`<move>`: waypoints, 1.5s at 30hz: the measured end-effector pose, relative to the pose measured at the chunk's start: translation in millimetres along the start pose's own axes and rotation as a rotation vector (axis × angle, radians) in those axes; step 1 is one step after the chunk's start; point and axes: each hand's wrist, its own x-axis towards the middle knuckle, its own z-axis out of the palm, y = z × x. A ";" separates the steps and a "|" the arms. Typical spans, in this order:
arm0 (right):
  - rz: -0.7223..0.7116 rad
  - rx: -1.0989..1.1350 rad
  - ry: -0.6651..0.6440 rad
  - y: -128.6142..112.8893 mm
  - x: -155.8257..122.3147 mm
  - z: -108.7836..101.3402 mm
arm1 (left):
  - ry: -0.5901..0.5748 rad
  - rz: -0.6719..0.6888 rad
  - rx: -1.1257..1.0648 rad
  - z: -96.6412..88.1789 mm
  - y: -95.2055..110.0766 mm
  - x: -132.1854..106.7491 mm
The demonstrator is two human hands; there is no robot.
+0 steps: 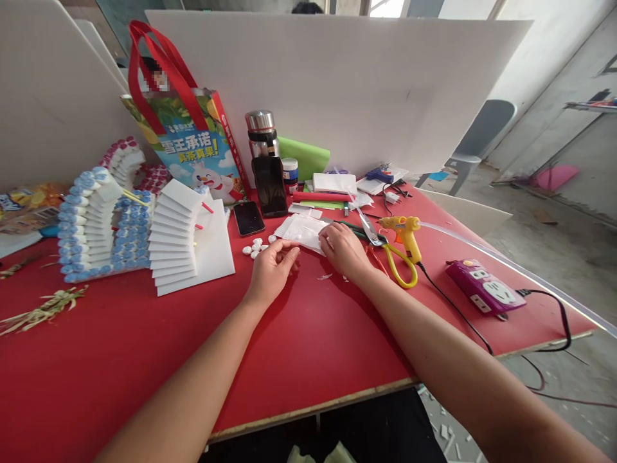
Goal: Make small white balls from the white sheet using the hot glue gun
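My left hand is above the red table, thumb and forefinger brought close together; anything between them is too small to make out. Just left of it lie several small round white pieces. My right hand has its fingers bent in at the right edge of a thin white packet, which lies flat in front of both hands. Tiny clear scraps lie between my hands. Close to the right hand are scissors with yellow handles and a yellow glue gun.
Fanned white board pieces and a blue-and-white folded stack stand at left. Behind are a gift bag, a steel flask and two phones. A purple power strip with cable sits near the right edge.
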 end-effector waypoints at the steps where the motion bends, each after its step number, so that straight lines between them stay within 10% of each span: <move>1: -0.006 0.013 -0.002 -1.2 -0.6 -0.3 | 0.025 -0.005 -0.007 -0.3 -1.2 0.6; 8: 0.026 -0.040 -0.051 -6.8 -0.2 4.6 | 0.120 0.008 0.069 -1.7 -4.9 1.4; 13: 0.036 0.062 -0.010 -1.9 0.1 7.5 | 0.244 0.365 0.628 -21.9 -3.8 12.3; 16: 0.030 0.081 -0.004 -0.5 -0.2 7.6 | 0.322 0.304 0.834 -42.6 -13.9 27.8; 24: 0.039 0.088 -0.015 -2.4 0.9 6.3 | 0.153 0.249 0.992 -51.3 -34.8 45.8; 33: 0.054 0.188 0.119 -0.2 -0.6 6.6 | 0.233 0.420 0.594 -31.8 0.3 19.0; 45: 0.094 0.476 0.234 -6.7 -3.2 -13.6 | 0.151 0.075 -0.078 -12.6 -10.7 13.6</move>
